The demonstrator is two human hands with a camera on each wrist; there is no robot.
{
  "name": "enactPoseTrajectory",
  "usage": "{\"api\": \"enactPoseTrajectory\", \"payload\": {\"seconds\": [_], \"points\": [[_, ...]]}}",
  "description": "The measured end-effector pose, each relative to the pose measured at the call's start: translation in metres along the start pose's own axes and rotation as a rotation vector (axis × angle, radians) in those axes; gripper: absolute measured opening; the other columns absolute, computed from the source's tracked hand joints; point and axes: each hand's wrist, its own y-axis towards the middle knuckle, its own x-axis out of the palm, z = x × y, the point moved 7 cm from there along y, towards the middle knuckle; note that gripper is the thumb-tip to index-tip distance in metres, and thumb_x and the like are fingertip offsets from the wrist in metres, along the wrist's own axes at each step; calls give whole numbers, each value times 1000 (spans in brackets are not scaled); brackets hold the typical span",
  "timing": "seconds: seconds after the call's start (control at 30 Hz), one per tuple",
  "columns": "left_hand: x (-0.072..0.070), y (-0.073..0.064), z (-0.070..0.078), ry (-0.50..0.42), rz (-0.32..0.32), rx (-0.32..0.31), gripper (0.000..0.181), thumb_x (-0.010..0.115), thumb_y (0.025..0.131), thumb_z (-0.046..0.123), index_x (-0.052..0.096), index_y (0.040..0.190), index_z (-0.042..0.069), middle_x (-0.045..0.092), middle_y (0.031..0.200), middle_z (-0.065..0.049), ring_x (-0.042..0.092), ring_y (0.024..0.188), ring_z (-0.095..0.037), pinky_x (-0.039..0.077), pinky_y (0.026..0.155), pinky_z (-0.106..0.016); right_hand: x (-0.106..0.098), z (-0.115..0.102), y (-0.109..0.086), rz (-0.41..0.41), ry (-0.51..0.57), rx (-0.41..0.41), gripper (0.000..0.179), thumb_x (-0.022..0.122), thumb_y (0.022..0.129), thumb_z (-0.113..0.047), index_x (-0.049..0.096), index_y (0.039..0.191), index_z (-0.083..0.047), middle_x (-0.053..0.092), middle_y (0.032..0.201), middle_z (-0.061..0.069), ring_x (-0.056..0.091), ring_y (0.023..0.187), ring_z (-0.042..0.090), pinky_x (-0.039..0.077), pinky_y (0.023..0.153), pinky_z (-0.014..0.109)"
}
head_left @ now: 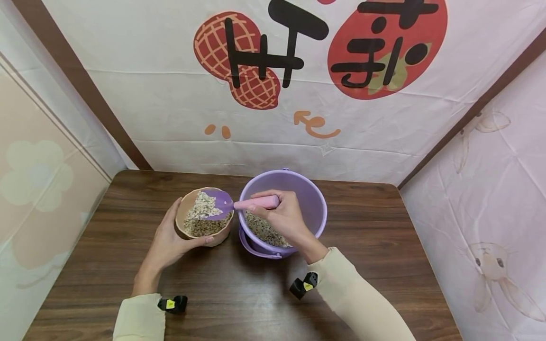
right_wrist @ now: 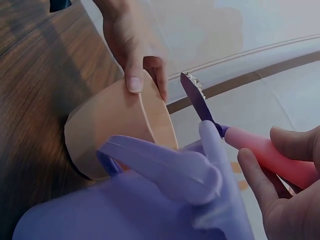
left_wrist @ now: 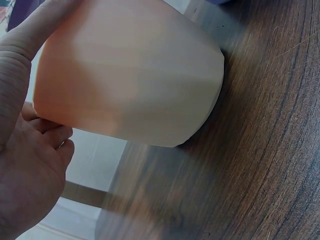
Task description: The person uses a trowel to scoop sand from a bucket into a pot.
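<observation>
My left hand (head_left: pixel 168 239) grips a peach-coloured pot (head_left: pixel 220 237) by its rim and side, thumb at the near edge; grainy, pebble-like material fills part of it. In the left wrist view the faceted wall of the pot (left_wrist: pixel 135 75) shows beside the thumb. A small trowel with a purple blade (head_left: pixel 223 204) and pink handle (head_left: pixel 258 202) is held in my right hand (head_left: pixel 290 215). Pale grains (head_left: pixel 204 206) lie on the blade, which is over the pot's opening. Beneath my right hand stands a purple bucket (head_left: pixel 313 199) with more grains (head_left: pixel 266 229) inside.
The bucket's handle (head_left: pixel 260 253) hangs down at its near side, and pot and bucket stand close together on a dark wood-grain table (head_left: pixel 362 227). Behind the table hangs a white printed cloth (head_left: pixel 170 104). More printed cloth (head_left: pixel 482 189) hangs at the right side.
</observation>
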Motion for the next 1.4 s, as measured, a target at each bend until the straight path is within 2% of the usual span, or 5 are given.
{"api": "enactPoseTrajectory", "payload": {"seconds": [0.23,0.47,0.6,1.0,1.4], "points": [[0,1,1,9,7,7,134,99,62,41,15,164,15,33,157,-23,36,139,-47,32,106,-72,10,-3,8,-3,-147,-9,18,85,83,-14,81,100,-10,77,89,-2,63,72,7,49,57,20],[0,1,1,5,7,9,134,99,62,41,16,163,13,33,156,-24,36,138,-46,32,106,-71,17,-8,11,-4,-268,-14,16,87,82,-19,81,97,-14,76,87,-6,67,78,7,55,65,24],[1,1,0,11,3,0,135,99,62,41,14,163,12,32,157,-25,35,139,-47,31,106,-71,19,-10,12,-13,-296,-18,15,86,83,-18,81,96,-14,76,87,-5,68,80,7,56,69,25],[0,1,-1,8,1,-13,135,98,62,43,14,164,14,31,158,-24,34,140,-48,31,106,-72,16,-22,12,13,-384,-59,12,88,81,-15,82,91,-14,76,81,-8,67,78,7,54,68,23],[0,2,-1,6,3,0,134,98,63,41,15,164,14,31,158,-23,34,140,-47,31,107,-71,3,-39,11,8,-404,-98,11,87,82,-22,84,92,-18,75,76,-15,63,70,3,46,56,24]]}}
